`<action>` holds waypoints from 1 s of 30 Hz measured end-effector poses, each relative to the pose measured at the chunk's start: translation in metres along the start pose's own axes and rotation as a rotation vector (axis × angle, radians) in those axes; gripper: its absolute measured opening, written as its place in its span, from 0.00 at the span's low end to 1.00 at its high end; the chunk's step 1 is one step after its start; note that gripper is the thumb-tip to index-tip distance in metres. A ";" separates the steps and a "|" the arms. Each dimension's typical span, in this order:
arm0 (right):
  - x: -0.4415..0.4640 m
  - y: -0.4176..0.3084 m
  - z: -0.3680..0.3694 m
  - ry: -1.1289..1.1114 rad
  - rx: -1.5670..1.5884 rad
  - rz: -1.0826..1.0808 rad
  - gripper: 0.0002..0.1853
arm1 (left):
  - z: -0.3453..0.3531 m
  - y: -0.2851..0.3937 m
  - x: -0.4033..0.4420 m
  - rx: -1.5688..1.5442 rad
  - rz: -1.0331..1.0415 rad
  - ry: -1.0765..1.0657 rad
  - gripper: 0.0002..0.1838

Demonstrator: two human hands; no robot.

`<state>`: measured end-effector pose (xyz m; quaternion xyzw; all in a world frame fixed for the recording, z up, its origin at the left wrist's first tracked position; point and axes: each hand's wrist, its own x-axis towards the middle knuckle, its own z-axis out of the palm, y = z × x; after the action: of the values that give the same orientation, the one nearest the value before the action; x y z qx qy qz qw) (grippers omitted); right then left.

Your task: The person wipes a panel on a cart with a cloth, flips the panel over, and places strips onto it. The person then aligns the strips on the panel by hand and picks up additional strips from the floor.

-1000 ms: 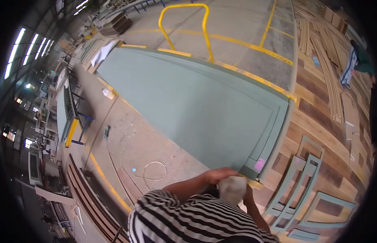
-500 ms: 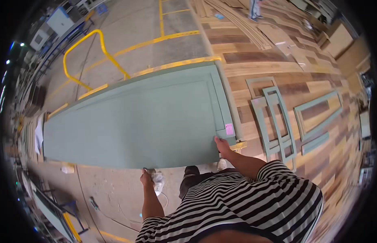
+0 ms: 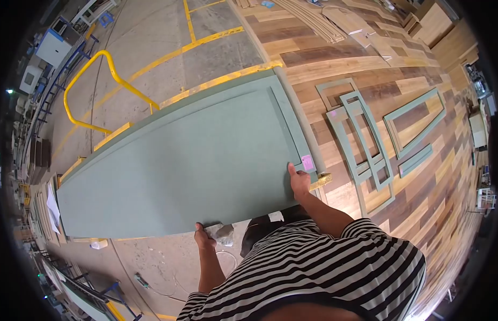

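Clamped on the near edge of the panel (image 3: pixel 179 166), the left hand (image 3: pixel 204 238) has its thumb up at the rim, with its other fingers partly hidden beneath. The right hand (image 3: pixel 300 183) grips the panel near its near right corner, thumb lying on the top face and the remaining fingertips out of sight. The two hands are well apart, and most of the panel stretches away from them to the left and far side. It lies face up over a framed board (image 3: pixel 293 124), whose border shows along the far and right edges. A pink label (image 3: pixel 307 162) sits on that border, just beside the right hand. Under the boards, a yellow rail (image 3: pixel 222 77) runs along the far side, and a bent yellow handle (image 3: pixel 116 76) rises beyond it at the far left. White cloth or paper (image 3: pixel 53 207) hangs by the left end. Near the left hand, below the panel, is a pale, crumpled-looking item (image 3: pixel 224 235), too unclear to name. To the right, green frames (image 3: pixel 340 134) and a short strip (image 3: pixel 415 160) lie on the wood-patterned floor (image 3: pixel 361 80)
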<state>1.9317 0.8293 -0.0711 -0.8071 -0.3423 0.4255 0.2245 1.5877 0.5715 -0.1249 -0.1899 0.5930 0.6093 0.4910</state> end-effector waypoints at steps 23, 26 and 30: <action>0.133 -0.092 -0.109 0.055 -0.580 -0.711 0.22 | 0.065 0.034 -0.070 0.917 0.362 0.243 0.21; 0.179 -0.089 -0.101 -0.170 -0.318 -0.982 0.17 | 0.023 0.052 -0.129 0.699 0.309 0.373 0.19; 0.298 0.056 -0.013 -0.204 -0.209 -0.715 0.31 | -0.019 0.043 -0.196 0.572 0.182 0.525 0.20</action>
<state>2.0829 1.0122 -0.2598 -0.6088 -0.6644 0.3611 0.2400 1.6330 0.4893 0.0540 -0.1415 0.8583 0.3916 0.2999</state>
